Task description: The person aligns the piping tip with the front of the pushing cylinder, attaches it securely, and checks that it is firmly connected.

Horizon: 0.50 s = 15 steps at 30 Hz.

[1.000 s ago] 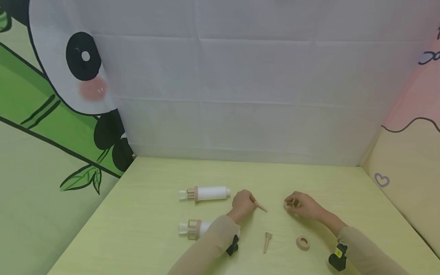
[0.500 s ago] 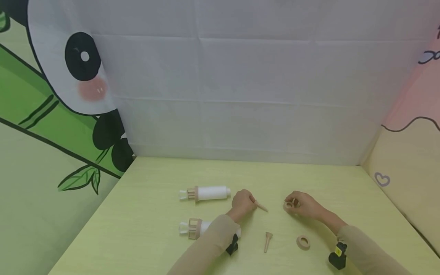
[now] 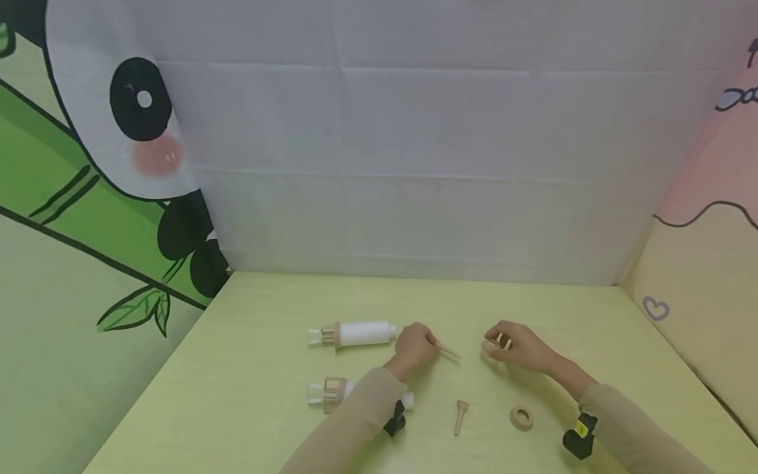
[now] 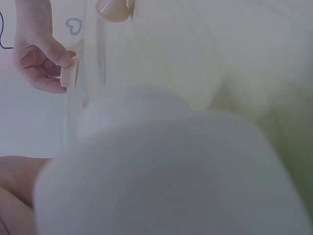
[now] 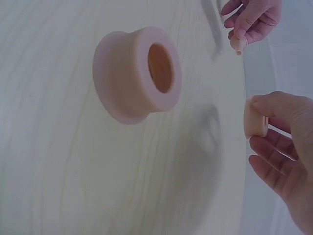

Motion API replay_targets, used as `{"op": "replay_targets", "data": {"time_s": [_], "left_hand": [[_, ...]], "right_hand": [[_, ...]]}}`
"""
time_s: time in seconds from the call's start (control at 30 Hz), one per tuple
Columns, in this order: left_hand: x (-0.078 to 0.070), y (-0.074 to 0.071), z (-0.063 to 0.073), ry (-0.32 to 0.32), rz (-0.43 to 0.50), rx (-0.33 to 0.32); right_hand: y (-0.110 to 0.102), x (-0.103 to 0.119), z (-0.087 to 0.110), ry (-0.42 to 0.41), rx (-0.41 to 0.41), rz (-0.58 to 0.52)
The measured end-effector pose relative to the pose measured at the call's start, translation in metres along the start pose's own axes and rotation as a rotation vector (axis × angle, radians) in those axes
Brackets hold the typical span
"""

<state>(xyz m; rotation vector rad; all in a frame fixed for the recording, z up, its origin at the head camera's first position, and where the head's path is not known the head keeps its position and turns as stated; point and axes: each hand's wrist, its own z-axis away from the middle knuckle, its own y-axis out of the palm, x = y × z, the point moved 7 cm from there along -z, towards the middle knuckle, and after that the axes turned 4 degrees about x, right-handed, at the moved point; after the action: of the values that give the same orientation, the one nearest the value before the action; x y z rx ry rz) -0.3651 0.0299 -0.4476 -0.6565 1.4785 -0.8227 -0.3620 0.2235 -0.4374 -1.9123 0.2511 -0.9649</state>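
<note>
My left hand (image 3: 416,343) pinches a beige tapered peg (image 3: 448,351) by its wide end, its narrow tip pointing right. Across from it, my right hand (image 3: 520,347) holds a beige ring (image 5: 254,120) between thumb and fingers, tilted above the table. A second beige ring (image 3: 522,418) with a flanged edge lies in front of the right hand. Left of that lies another peg (image 3: 461,418), with a flared head. In the left wrist view a blurred white cylinder (image 4: 171,176) covers much of the frame, and only part of the left hand shows.
One white cylinder with a beige cage-like end (image 3: 364,333) lies just left of my left hand. A similar one (image 3: 334,395) lies nearer, partly hidden by the left sleeve. A white cloth wall (image 3: 426,217) stands behind the yellow table (image 3: 260,303).
Both hands have risen slightly and shifted a little left, carrying the peg and the ring. The ring in the right hand is tilted more upright. Objects lying on the table have stayed put.
</note>
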Motion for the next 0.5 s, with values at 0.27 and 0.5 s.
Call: {"op": "replay_targets", "data": {"time_s": [0.27, 0.5], "left_hand": [[-0.002, -0.018, 0.003, 0.035, 0.008, -0.036], [-0.005, -0.029, 0.007, 0.053, 0.022, -0.033]], "right_hand": [[-0.001, 0.014, -0.007, 0.012, 0.011, -0.027], [0.002, 0.018, -0.010, 0.023, 0.017, -0.037]]}}
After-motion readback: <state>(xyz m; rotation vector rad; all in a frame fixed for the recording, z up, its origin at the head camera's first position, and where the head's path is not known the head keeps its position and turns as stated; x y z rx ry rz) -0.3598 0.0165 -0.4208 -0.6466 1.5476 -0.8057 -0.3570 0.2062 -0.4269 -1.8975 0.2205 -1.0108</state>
